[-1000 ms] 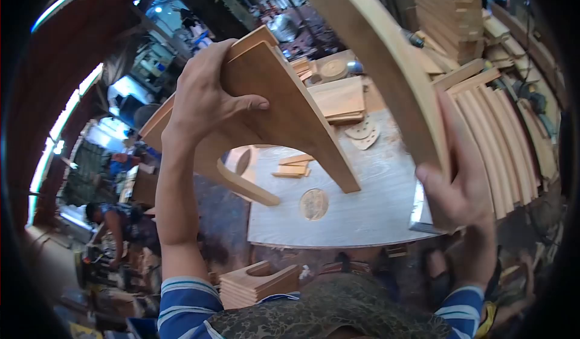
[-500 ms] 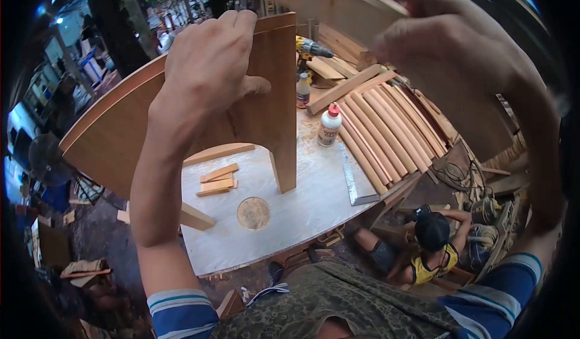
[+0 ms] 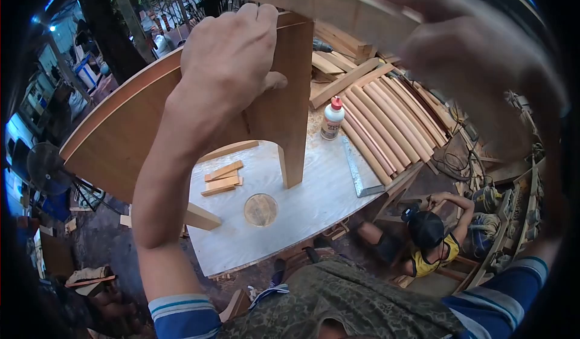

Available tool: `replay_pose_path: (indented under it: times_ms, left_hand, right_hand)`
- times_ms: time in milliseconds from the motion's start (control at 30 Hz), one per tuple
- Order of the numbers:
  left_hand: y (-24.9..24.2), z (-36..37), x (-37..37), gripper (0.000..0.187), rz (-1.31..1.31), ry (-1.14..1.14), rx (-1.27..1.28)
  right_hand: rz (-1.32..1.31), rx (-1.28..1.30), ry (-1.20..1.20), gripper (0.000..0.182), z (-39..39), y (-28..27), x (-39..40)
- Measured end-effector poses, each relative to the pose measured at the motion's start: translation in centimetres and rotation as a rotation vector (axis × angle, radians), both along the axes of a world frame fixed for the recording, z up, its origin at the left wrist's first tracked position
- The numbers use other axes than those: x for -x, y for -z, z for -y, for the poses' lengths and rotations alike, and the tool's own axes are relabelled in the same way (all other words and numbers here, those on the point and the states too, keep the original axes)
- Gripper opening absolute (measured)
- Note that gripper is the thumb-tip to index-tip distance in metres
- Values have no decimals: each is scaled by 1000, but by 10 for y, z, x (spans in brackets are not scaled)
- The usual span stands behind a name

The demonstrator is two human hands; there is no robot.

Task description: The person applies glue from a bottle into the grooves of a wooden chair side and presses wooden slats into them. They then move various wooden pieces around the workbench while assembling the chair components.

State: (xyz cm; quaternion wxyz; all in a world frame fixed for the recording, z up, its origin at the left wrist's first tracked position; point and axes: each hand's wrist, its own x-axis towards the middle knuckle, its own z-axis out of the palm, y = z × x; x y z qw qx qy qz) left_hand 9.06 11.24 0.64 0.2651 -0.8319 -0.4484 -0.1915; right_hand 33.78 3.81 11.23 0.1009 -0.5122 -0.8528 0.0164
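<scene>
My left hand (image 3: 226, 67) grips the top edge of a large arched plywood panel (image 3: 121, 133), held up above the white worktable (image 3: 314, 200). The panel's two legs hang down toward the table. My right hand (image 3: 477, 67), blurred and close to the camera, holds a curved wooden strip (image 3: 326, 3) that runs across the top of the view.
On the table lie several short wood blocks (image 3: 222, 177), a round sanding disc (image 3: 260, 209), a glue bottle (image 3: 331, 118), a steel square (image 3: 360, 173) and a row of curved slats (image 3: 386, 121). Another person (image 3: 426, 236) crouches on the floor at the right. A fan (image 3: 45, 168) stands left.
My view has shifted slightly; the panel and both hands sit a little higher and to the right. The drill behind the panel is now hidden.
</scene>
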Motion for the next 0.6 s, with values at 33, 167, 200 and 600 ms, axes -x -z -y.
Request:
replay_pose_path:
  times_ms: [33,167,200,600]
  left_hand:
    - [-2,4,-2,66,-1,-1,-11]
    - [-7,17,-9,67,-28,-46,30]
    - [-4,18,-7,70,-49,-28,19]
    - [-31,36,59,89,-24,-291,237]
  right_hand:
    - [579,-199,-165,80,-13,3,-19]
    - [178,250,218,74,56,-38,29]
    - [173,243,209,74,49,-25,16]
    - [-932,-21,5,102,-22,164,-55]
